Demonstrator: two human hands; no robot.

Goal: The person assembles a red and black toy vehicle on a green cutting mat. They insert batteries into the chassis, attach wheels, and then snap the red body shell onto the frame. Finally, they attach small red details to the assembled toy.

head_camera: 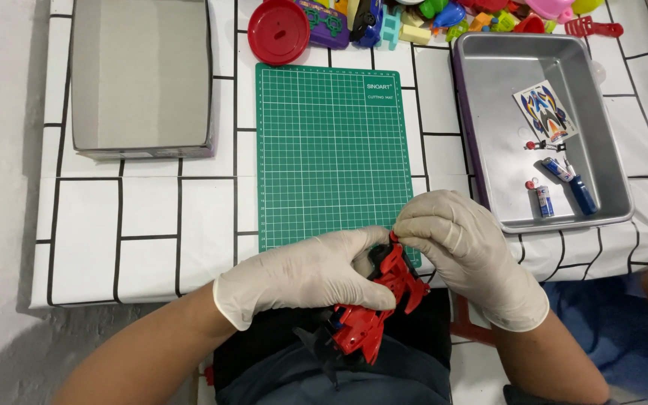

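Both gloved hands meet at the near edge of the table, over the person's lap, around a red toy car (373, 304) with black parts. The left hand (305, 276) is wrapped around the car's body, fingers curled shut on it, while the right hand (468, 251) pinches the car's upper end between thumb and bent fingers, just at the lower right corner of the green cutting mat (331, 154). To the right of the mat sits a grey metal tray (489, 75); in it lie a sticker sheet (546, 111) printed in blue, yellow and red, two small batteries (545, 201), a blue cylindrical piece (583, 194) beside them, and a few tiny red and black parts too small to tell apart. At the far left stands an open cardboard box (141, 75), its inside showing only grey walls and floor. A round red lid (278, 31) lies beyond the mat, next to a heap of coloured plastic toys (429, 19) along the table's far edge.
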